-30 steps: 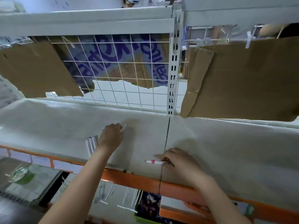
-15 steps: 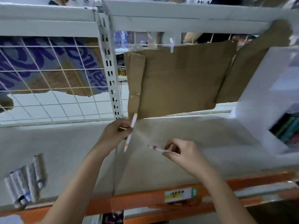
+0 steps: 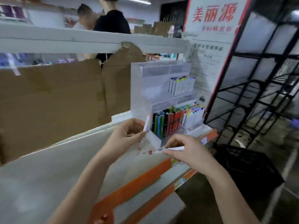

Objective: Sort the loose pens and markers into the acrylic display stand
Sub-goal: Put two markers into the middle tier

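Note:
The tiered acrylic display stand (image 3: 137, 88) sits at the right end of the white shelf (image 3: 48, 167). Its lower tier holds several coloured pens (image 3: 166, 123) and white markers (image 3: 192, 117); more white markers (image 3: 181, 85) fill a middle tier. My left hand (image 3: 124, 135) pinches a white pen (image 3: 146, 125) held nearly upright, just left of the stand's front corner. My right hand (image 3: 189, 149) grips a second white pen with a red band (image 3: 163, 150), lying level and pointing left, in front of the stand's base.
Brown cardboard (image 3: 51, 101) lines the back of the shelf. A black wire rack (image 3: 258, 94) and a black crate (image 3: 247, 168) stand to the right, beside a red-lettered sign (image 3: 212, 29). A person in black (image 3: 111, 21) stands behind the shelving. The shelf edge is orange (image 3: 129, 189).
The view has swung right along the shelf, bringing the display stand into sight. Both hands, each holding a pen lifted from the shelf, have travelled over to the stand's front.

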Motion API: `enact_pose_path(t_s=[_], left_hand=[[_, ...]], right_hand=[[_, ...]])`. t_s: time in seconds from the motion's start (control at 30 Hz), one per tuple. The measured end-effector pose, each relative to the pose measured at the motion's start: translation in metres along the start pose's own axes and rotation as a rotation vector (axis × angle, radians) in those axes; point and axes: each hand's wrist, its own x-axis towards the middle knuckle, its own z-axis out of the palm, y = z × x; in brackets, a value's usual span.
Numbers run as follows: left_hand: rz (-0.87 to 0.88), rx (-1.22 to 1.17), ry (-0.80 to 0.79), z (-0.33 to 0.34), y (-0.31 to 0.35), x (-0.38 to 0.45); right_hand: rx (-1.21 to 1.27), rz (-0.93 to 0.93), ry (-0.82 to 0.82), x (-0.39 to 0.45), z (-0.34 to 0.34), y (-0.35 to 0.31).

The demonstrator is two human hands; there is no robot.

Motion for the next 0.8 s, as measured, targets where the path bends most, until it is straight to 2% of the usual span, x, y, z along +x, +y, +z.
enact_pose_path(t_s=[0.17,0.4,0.67,0.8], left_hand=[[0.047,-0.002,-0.108,0.073,0.017,0.051],[0.105,0.057,-0.154,0.136,0.037,0.124],[0.22,0.091,-0.045,0.176,0.045,0.219],[0.235,0.092,0.041,0.185,0.044,0.262]], right_hand=[[0.058,0.071,0.063,0.0,-0.07,0.05],[0.245,0.129,0.087,0.026,-0.134,0.101],[0.392,0.045,0.265,0.118,-0.187,0.137],[0.384,-0.052,0.417,0.178,-0.2,0.154]])
